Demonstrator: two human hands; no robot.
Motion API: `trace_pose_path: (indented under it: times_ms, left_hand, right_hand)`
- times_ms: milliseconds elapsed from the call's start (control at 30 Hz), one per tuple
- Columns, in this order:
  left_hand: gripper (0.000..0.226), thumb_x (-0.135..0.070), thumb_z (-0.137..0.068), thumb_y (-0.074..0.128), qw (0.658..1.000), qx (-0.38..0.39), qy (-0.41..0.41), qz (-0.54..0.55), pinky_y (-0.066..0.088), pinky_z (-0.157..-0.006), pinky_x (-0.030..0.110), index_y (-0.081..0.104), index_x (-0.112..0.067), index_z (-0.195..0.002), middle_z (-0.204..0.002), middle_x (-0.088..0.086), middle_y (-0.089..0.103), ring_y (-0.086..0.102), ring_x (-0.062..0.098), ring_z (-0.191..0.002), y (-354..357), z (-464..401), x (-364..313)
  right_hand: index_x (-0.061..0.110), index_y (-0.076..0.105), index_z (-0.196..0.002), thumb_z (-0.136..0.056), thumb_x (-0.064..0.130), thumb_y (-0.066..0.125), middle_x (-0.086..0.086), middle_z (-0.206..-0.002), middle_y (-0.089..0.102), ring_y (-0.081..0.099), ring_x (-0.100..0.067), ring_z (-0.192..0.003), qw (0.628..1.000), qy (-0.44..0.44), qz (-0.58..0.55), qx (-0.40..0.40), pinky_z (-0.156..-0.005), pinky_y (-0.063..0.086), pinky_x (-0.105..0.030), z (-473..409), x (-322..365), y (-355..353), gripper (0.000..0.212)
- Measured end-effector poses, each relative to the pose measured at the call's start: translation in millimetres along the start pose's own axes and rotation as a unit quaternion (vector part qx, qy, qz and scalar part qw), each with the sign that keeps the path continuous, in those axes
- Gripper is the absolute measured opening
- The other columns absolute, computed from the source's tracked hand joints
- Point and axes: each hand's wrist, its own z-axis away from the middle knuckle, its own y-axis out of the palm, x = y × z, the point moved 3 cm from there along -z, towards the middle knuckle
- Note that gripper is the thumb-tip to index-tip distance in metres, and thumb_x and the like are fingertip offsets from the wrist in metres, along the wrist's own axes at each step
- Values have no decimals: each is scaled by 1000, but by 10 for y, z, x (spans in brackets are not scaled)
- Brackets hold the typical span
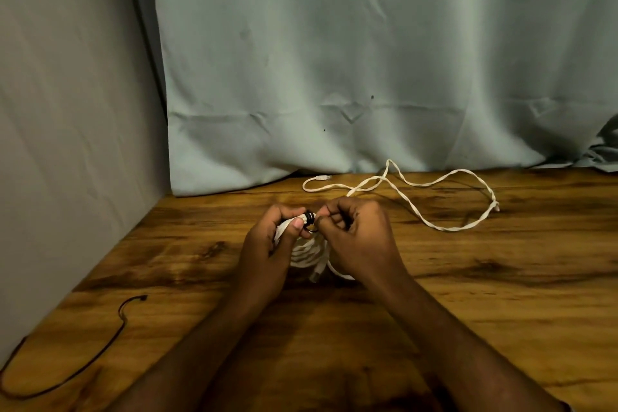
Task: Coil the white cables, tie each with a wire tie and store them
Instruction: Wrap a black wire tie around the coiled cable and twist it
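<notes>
Near left: a black wire [67, 365] lies loose on the wooden surface [468, 294].
Left hand [267, 244]: grip curled round the coiled white cable [306, 252].
Right hand [357, 237]: pinching the black wire tie [310, 218] (wound atop the coil).
Far: second white cable [434, 201], uncoiled, before the curtain [368, 60].

Your two forearms rise from the bottom edge, the left from about 7 o'clock and the right from about 5 o'clock, and converge toward the middle. Your left hand [267, 241] has its fingers curled, thumb laid across the front with the nail facing you. Your right hand [359, 234] shows its back to you, knuckles at 12 o'clock, fingers curled tight and pinching at its 9 o'clock side. The fingertips of both hands nearly meet.
</notes>
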Motion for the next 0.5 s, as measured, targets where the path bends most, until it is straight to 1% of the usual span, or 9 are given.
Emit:
trace_pose_path:
  times_ms: [133,233,300,367,433,500]
  left_hand:
    - [16,-25,-99,52,1000,3,10,-15,55,-82,31,65,-20,-108,-99,-11,71,68,7,-94,10,22,-3]
    - [16,-24,-100,53,1000,-8,15,-19,54,-82,24,65,-18,-108,-104,-15,70,66,2,-98,-15,16,7]
    - [14,-20,-101,55,1000,-22,4,-10,53,-87,26,66,-18,-109,-107,-14,70,65,1,-104,-22,3,20]
    - [13,-17,-101,56,999,-44,-11,5,54,-90,30,66,-21,-108,-110,-11,71,66,3,-106,-24,-9,22]
    - [14,-20,-101,55,998,-58,-23,15,56,-89,36,66,-26,-109,-110,-9,71,67,8,-105,-22,-21,32]
    - [16,-26,-99,55,998,-60,-27,19,56,-90,39,66,-25,-110,-111,-9,71,67,10,-105,-16,-23,42]
  right_hand:
    - [20,74,-81,-93,21,65,3,-71,73,69,-7,-66,1000,-12,23,6,-62,61,-39,29,2,33,15]
    - [21,77,-87,-94,19,70,8,-77,75,71,-4,-73,999,-20,27,5,-68,63,-36,44,31,40,10]
    - [20,77,-89,-93,18,72,9,-78,76,72,-4,-75,1000,-18,11,0,-70,63,-37,49,49,44,7]
    - [18,77,-89,-92,14,74,5,-77,77,74,-7,-72,999,-7,-26,-17,-70,64,-39,43,62,51,6]
    - [17,77,-87,-90,12,75,2,-75,77,75,-13,-71,998,5,-54,-38,-70,65,-42,33,59,58,6]
    - [16,78,-85,-89,9,74,0,-74,77,75,-15,-70,997,14,-65,-41,-68,65,-42,34,46,58,8]
